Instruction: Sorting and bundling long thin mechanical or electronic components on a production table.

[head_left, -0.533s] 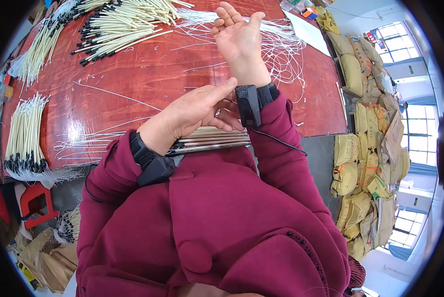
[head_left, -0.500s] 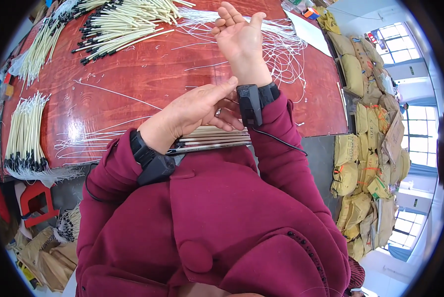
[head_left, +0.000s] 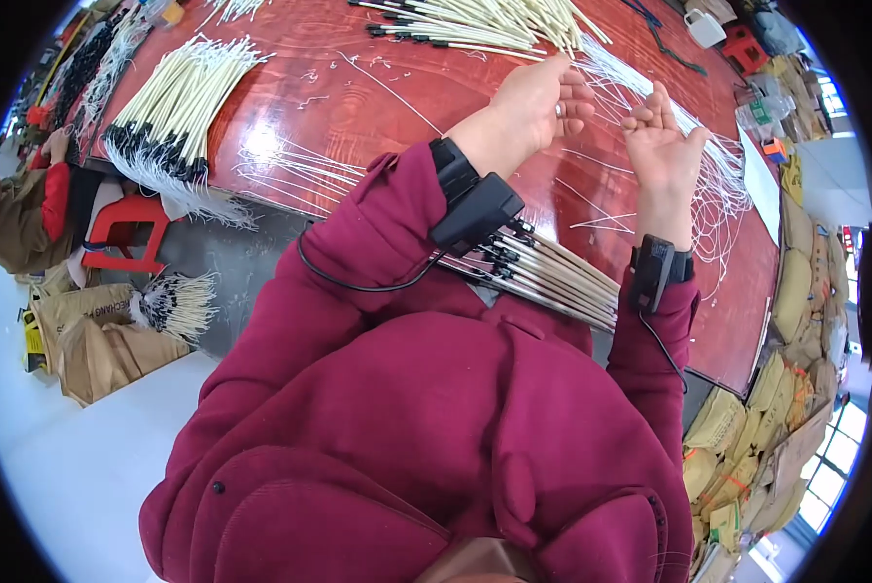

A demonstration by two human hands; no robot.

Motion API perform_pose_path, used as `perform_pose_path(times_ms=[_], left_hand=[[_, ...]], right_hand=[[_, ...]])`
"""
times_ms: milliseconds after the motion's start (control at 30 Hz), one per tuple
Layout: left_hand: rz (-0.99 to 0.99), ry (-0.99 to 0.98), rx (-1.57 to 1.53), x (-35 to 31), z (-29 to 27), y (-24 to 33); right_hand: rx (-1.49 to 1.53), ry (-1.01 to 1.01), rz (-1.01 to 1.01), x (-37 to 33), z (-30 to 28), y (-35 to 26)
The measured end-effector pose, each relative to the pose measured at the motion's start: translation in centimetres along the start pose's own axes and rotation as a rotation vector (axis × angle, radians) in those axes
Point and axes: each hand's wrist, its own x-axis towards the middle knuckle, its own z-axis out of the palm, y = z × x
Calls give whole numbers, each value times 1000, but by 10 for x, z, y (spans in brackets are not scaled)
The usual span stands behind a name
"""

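Observation:
My left hand (head_left: 533, 105) is raised above the red table, its thumb apart and its fingers loosely bent, with nothing seen in it. To its right my right hand (head_left: 664, 155) is turned palm up, fingers part bent and thumb spread, also holding nothing. Beyond and beneath both hands spreads a tangle of thin white strings (head_left: 713, 199). A row of pale sticks with black ends (head_left: 552, 277) lies at the near table edge, close to my body below my wrists. A pile of similar sticks (head_left: 494, 21) lies just past my left hand.
An upright-looking bunch of pale sticks (head_left: 178, 102) stands at the table's left, loose white strings (head_left: 295, 167) beside it. A red stool (head_left: 125, 233) and another person's sleeve (head_left: 59, 199) are at far left. Stacked sacks (head_left: 747, 418) line the right. A white sheet (head_left: 758, 185) lies at the table's right edge.
The view has swung left, so the table appears shifted right. My hands, crossed near each other before, are now apart, the left hand moved forward from beside my right wrist.

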Motion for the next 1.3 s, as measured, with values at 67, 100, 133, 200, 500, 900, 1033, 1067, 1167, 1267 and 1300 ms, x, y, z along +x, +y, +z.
perform_pose_path(times_ms=[67, 100, 133, 200, 500, 900, 1033, 1067, 1167, 1267, 1300], left_hand=[[19, 19, -46, 8, -4, 5], [27, 33, -87, 11, -5, 8], [35, 48, -129, 13, -6, 9], [42, 55, -173, 17, -7, 10], [-59, -248, -402, 53, -45, 4], [-72, -119, -290, 42, -37, 5], [-58, -92, -269, 39, -34, 2], [-53, -93, -253, 39, -32, 0], [-23, -82, -237, 26, -25, -6], [-90, -327, -65, 8, -13, -19], [-82, -317, -87, 0, -5, -26]], right_hand=[[-28, 31, -5, 0, 5, 4], [-53, 74, -15, -2, 8, 6], [-78, 117, -26, -2, 10, 9], [-83, 104, -22, -2, 12, 11], [-18, 45, -5, -2, 8, 33], [-134, 54, -81, -16, 35, 49], [-110, 34, -51, -15, 31, 49], [-18, 60, -17, -14, 30, 47], [157, 98, 71, -16, 34, 37], [544, -51, 100, -25, 42, 15], [528, -49, 119, -29, 49, 7]])
